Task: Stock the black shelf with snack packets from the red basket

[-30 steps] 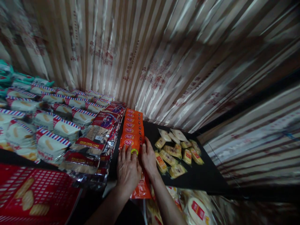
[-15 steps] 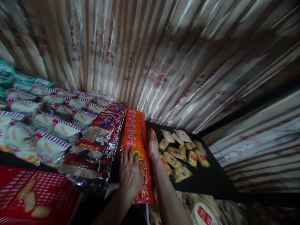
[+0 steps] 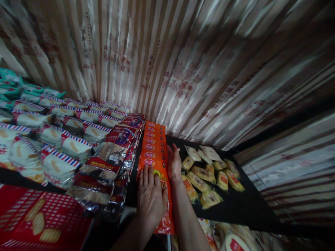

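At the far left, white packets with red and blue striped edges (image 3: 60, 164) are lying in rows on the dark shelf (image 3: 235, 205), with green packets (image 3: 10, 83) behind them and a red biscuit bag (image 3: 39, 223) lying below the shelf edge. Next to the rows, silver and red foil packs (image 3: 110, 164) are leaning in an overlapping line. Just beside these, the orange packets (image 3: 154, 146) are standing in a tight row running back toward the striped curtain (image 3: 183, 62).

The left hand (image 3: 151, 198) is lying flat on the nearest orange packet, fingers spread narrowly and pressing down, gripping nothing. The right hand (image 3: 174, 164) is resting its open palm against the row's right side, fingers together and straight, holding nothing either.

To do this well, the flat left hand should be keeping the front packet from sliding off the shelf edge while the right palm is squaring the row against the foil packs, pressing evenly so nothing buckles.

To the right, small yellow snack packets (image 3: 209, 174) are lying loose on the shelf, close beside the right wrist, with more bags (image 3: 230, 240) below.
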Available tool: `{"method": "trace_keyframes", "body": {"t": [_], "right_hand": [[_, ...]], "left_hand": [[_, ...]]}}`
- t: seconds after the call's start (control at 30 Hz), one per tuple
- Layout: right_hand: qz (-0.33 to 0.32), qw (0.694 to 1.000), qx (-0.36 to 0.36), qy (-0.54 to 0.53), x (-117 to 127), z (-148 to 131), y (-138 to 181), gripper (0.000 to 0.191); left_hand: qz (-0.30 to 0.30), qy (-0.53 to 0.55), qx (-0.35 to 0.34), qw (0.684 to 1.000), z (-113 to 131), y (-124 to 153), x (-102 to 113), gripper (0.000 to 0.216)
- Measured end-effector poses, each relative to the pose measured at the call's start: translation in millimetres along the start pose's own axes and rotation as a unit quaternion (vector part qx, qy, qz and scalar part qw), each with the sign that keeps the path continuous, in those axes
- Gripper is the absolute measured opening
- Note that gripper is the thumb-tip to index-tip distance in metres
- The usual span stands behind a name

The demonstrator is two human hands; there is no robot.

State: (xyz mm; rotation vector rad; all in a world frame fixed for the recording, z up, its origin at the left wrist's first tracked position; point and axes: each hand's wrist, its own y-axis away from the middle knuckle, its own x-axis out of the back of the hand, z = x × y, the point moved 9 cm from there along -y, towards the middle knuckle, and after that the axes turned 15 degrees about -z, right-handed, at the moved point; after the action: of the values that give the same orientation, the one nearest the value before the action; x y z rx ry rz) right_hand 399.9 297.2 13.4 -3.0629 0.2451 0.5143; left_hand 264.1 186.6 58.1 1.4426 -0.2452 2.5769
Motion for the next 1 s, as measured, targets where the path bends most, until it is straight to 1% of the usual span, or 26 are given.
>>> {"method": "trace_keyframes", "body": {"t": [0.13, 0.23, 0.43, 0.73, 1.0], "right_hand": [[0.009, 1.000, -0.007, 0.008, 3.8, 3.4, -0.8, 0.076], [0.017, 1.000, -0.012, 0.004, 6.2, 4.6, -1.4, 0.076], [0.018, 1.000, -0.019, -0.003, 0.3, 2.9, 0.1, 0.077], [0.024, 0.999, -0.017, 0.014, -3.0, 2.1, 1.3, 0.081], [0.042, 0.999, -0.009, 0.008, -3.4, 3.4, 1.3, 0.078]], "left_hand": [[0.009, -0.004, 0.004, 1.000, -0.2, -0.6, 1.3, 0.035], [0.003, -0.004, 0.005, 1.000, -0.1, -1.9, 1.8, 0.034], [-0.014, 0.001, 0.008, 1.000, -2.0, -2.9, 1.4, 0.037], [0.000, -0.006, 0.008, 1.000, -2.8, -2.9, 4.2, 0.032], [-0.006, -0.003, 0.013, 1.000, -6.3, -4.2, 7.5, 0.034]]}}
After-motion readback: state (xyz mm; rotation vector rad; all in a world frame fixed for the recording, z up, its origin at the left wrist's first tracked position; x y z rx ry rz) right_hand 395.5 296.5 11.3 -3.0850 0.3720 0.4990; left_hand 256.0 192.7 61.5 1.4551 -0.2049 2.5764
